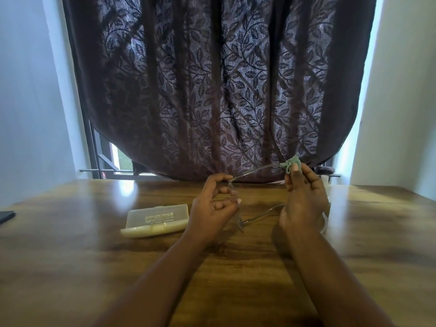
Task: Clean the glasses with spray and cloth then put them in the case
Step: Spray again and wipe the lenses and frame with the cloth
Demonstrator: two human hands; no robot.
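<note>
Glasses [238, 204] are held above the wooden table [70, 244], right of the closed case [155, 220] — the left hand [212, 208] pinched on the frame front, the right hand [304, 197] pinching a green cloth [291, 166] around one temple arm. Best results are likely got with light strokes along the arm — the frame kept steadied.

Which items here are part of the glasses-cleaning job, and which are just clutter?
Job: glasses in the left hand; green cloth pinched on a temple by the right hand; case, closed, on the table.

Lying about: dark flat object at the left edge; curtain.
</note>
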